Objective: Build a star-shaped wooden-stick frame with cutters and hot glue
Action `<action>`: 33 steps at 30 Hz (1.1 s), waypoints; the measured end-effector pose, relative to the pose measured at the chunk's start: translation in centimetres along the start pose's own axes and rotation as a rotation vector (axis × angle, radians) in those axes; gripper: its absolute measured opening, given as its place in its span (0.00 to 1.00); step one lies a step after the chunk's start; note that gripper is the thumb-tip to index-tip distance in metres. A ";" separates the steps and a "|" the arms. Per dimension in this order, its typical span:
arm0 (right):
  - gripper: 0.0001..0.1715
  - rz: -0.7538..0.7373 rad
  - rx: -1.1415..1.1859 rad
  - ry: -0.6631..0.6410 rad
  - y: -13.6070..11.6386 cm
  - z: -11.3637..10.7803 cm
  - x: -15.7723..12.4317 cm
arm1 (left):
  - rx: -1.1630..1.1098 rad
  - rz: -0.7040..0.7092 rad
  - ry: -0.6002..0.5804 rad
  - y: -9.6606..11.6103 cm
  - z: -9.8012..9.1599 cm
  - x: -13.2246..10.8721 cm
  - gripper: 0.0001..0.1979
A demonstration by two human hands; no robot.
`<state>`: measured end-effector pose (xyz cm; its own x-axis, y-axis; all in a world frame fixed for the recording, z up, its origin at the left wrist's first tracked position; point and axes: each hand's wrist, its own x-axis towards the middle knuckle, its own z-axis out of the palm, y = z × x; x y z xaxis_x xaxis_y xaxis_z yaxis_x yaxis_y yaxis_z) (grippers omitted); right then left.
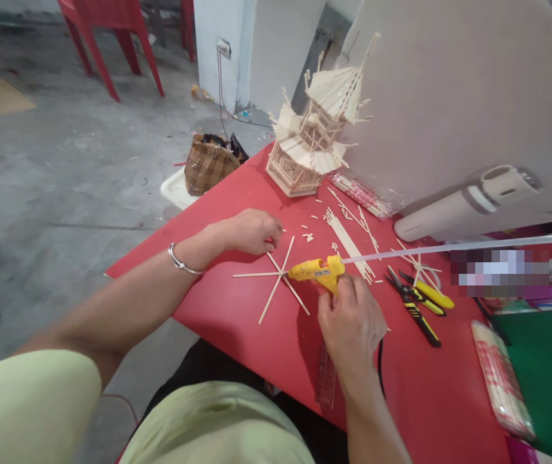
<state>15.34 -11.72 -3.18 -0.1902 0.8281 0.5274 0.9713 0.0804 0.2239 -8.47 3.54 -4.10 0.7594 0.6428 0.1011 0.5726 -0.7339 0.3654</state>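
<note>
With the star as the clock's centre, a chair (111,38) is seen on the floor at 11 o'clock, and a checked bag (210,169) is seen nearer in the same direction. A bracelet (179,261) is worn above the left hand (251,232), which is held just off the centre at 11 o'clock. Its fingers are curled beside one spoke's end; whether that spoke is pinched cannot be told.

The star (256,276), formed of thin sticks, is laid flat on the red tabletop (454,380). A stick tower (295,171) is stood at 12 o'clock. The glue gun (317,270) is held at 3 o'clock, its nozzle pointed at the star's centre; whether contact is made cannot be told. Its handle is gripped by the fingers of the right hand (353,316), at 4 o'clock. A ruler (325,380) is placed at 5 o'clock, and a row of sticks (348,241) is laid at 2 o'clock.

Farther right, pliers (423,325) are left between 3 and 4 o'clock, a flask (440,212) is laid at 2, and a wrapped pack (502,380) is set at 4, beside a green sheet (546,367).
</note>
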 end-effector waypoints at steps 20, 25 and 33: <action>0.14 -0.003 0.028 0.004 -0.6 0.3 0.4 | -0.028 -0.001 -0.014 0.0 0.0 0.0 0.09; 0.15 -0.003 0.035 0.012 -0.7 0.4 0.6 | -0.034 0.012 0.002 0.2 -0.1 -0.2 0.09; 0.17 -0.006 0.045 0.002 -0.7 0.7 0.6 | -0.034 0.019 0.022 0.3 0.0 -0.3 0.10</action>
<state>14.64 -10.92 -3.60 -0.1963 0.8264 0.5278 0.9755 0.1103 0.1901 -8.52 3.15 -3.98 0.7625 0.6341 0.1286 0.5474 -0.7381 0.3943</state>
